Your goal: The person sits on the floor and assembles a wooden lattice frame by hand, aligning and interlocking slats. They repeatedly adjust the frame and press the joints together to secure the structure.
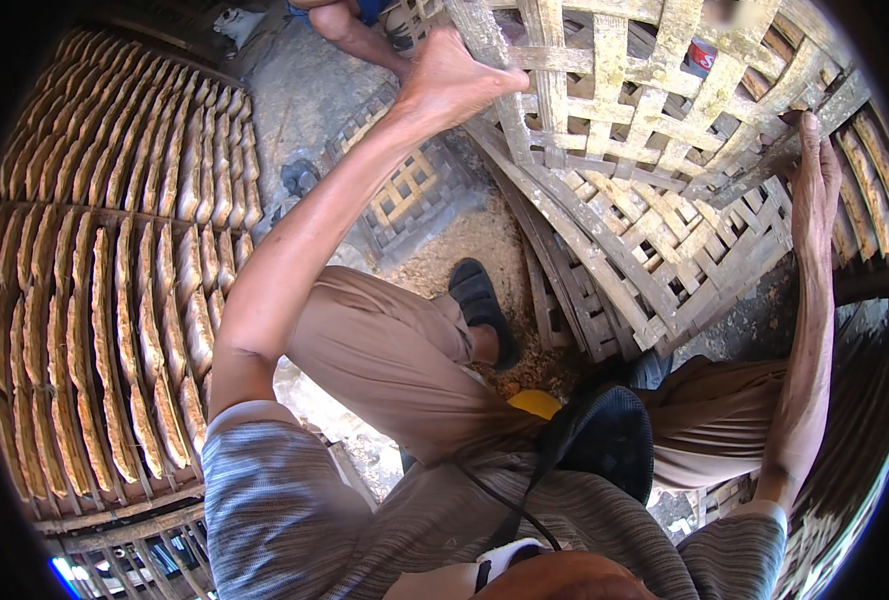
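A woven bamboo tray (609,75) with a weathered wooden frame is held up at a tilt at the top of the view. My left hand (449,78) grips its left frame bar, thumb across the front and fingers mostly hidden behind. On the far side, my right hand (814,175) holds the right frame bar, thumb upward along the edge. Directly beneath leans a stack of similar woven trays (679,235), their frames overlapping unevenly. A small red object (702,57) shows through the gaps of the raised tray.
Slatted racks (104,340) with rows of brown-edged pieces fill the left side. Another woven tray (404,195) lies on the dusty floor. A person's bare leg (339,30) is at the top. More brown-edged pieces (869,185) stand at right. My sandalled foot (479,305) is beside the stack.
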